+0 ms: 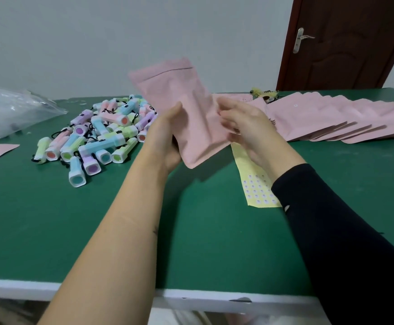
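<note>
A: Pouch (pixel 186 113): plain pale pink. Bench (pixel 203 242): deep green, edged white.
B: Torches (pixel 111 139): pastel pink, blue, green, lilac; white heads, coloured lenses. Sticker sheet (pixel 254 188): yellow, gridded with small pale dots. Sleeve (pixel 332 231): black. Door (pixel 346 48): reddish brown.

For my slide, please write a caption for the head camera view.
The left hand and right hand hold a pink pouch over a green table, beside a pile of pastel flashlights.
</note>
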A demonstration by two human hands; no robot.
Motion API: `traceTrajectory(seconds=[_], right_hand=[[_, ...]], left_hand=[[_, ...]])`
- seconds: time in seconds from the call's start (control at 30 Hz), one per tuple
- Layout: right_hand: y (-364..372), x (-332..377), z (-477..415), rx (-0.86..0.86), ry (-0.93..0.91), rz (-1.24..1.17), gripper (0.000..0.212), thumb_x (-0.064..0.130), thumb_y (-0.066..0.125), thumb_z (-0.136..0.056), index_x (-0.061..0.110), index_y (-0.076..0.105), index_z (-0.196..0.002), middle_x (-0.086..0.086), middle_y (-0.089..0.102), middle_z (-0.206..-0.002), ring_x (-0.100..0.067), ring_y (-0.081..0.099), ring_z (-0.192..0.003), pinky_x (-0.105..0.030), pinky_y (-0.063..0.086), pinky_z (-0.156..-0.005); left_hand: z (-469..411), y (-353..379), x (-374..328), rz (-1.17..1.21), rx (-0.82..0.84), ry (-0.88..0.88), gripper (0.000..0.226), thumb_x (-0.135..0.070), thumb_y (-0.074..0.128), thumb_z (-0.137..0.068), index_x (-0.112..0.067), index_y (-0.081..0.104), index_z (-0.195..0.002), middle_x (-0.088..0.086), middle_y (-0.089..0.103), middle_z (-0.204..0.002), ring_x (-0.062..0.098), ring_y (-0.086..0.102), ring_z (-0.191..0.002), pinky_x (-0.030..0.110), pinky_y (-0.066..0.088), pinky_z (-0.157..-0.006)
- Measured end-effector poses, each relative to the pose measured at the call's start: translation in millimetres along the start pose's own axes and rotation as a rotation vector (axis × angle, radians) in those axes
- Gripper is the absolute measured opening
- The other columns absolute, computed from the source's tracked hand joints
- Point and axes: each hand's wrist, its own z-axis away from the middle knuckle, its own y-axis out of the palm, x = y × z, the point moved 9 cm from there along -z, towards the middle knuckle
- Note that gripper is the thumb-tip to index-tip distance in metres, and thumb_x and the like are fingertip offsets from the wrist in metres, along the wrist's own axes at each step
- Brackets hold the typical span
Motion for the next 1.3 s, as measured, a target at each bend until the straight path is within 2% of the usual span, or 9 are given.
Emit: traceTrajectory(seconds=[0.1,0.2,0.3,0.4,0.57,0.73,0.9,1.13,1.3], right_hand=[[-18,-15,0,-0.027,0.088,0.218,0.063,0.035,0.075,-0.080,0.026,0.050,-0.137,0.008,0.058,-0.128,-0.010,0.057,-0.113,-0.034,0.044,-0.101],[-15,-32,5,0.157,0.200,0.223,0.037,0.032,0.079,-0.077,0.022,0.068,-0.112,0.005,0.072,-0.113,-0.017,0.065,-0.112,-0.040,0.046,-0.104],[-12,-29,4,0.152,0.164,0.045,0.016,0.016,0.075,-0.083,0.016,0.070,-0.099,0.001,0.076,-0.095,-0.015,0.072,-0.089,-0.030,0.058,-0.077],[-21,-17,-1,-0.018,0.075,-0.107,0.008,0.013,0.069,-0.088,0.018,0.068,-0.093,0.007,0.073,-0.084,-0.004,0.066,-0.066,-0.019,0.050,-0.055],[-30,-22,-2,-0.048,0.082,-0.031,0.018,0.016,0.073,-0.084,0.021,0.067,-0.100,0.004,0.075,-0.096,-0.011,0.067,-0.081,-0.027,0.052,-0.069],[-24,-31,-1,0.017,0.125,-0.048,0.025,0.005,0.073,-0.082,0.021,0.065,-0.099,0.008,0.075,-0.086,-0.004,0.069,-0.071,-0.019,0.052,-0.057],[-25,-30,0,0.005,0.107,-0.026,0.019,0.008,0.074,-0.082,0.019,0.069,-0.098,0.009,0.075,-0.080,-0.001,0.069,-0.065,-0.016,0.050,-0.052],[-34,-30,-3,-0.088,0.097,-0.026,0.014,0.013,0.073,-0.085,0.018,0.069,-0.096,0.005,0.075,-0.086,-0.009,0.067,-0.073,-0.027,0.057,-0.069],[-32,-34,-4,-0.073,0.121,-0.040,0.015,0.015,0.073,-0.084,0.018,0.070,-0.099,0.004,0.076,-0.091,-0.014,0.069,-0.083,-0.030,0.057,-0.071]], left_hand=[[2,-5,3,0.001,0.007,-0.066,0.023,-0.018,0.045,-0.102,-0.007,0.064,-0.108,0.009,0.074,-0.100,0.024,0.072,-0.091,0.038,0.060,-0.080],[4,-9,12,-0.071,-0.036,-0.144,0.022,-0.021,0.047,-0.102,-0.010,0.064,-0.110,0.007,0.075,-0.102,0.023,0.073,-0.089,0.036,0.059,-0.074],[3,-8,14,-0.083,-0.018,-0.144,0.018,-0.021,0.051,-0.101,-0.011,0.065,-0.108,0.005,0.076,-0.099,0.020,0.074,-0.088,0.032,0.060,-0.068],[0,-5,16,-0.237,0.047,-0.138,0.014,-0.011,0.058,-0.096,-0.011,0.065,-0.108,0.002,0.076,-0.096,0.017,0.073,-0.083,0.029,0.060,-0.066],[-3,-4,18,-0.433,0.080,-0.097,0.034,0.009,0.054,-0.092,-0.005,0.058,-0.123,0.008,0.071,-0.108,0.019,0.068,-0.086,0.030,0.058,-0.077],[-5,-7,17,-0.461,0.039,-0.064,0.040,0.014,0.053,-0.091,-0.001,0.055,-0.128,0.011,0.068,-0.111,0.019,0.067,-0.081,0.023,0.059,-0.067],[-6,-9,19,-0.499,0.013,-0.046,0.040,0.012,0.057,-0.090,-0.004,0.058,-0.126,0.011,0.068,-0.118,0.020,0.068,-0.085,0.025,0.059,-0.075],[-7,-15,19,-0.641,-0.012,-0.066,0.020,-0.022,0.076,-0.085,-0.024,0.067,-0.102,-0.010,0.071,-0.090,0.005,0.060,-0.069,0.015,0.046,-0.051],[-10,-21,21,-0.677,-0.021,-0.068,0.014,-0.021,0.078,-0.082,-0.022,0.068,-0.093,-0.006,0.068,-0.082,0.008,0.054,-0.067,0.013,0.040,-0.049]])
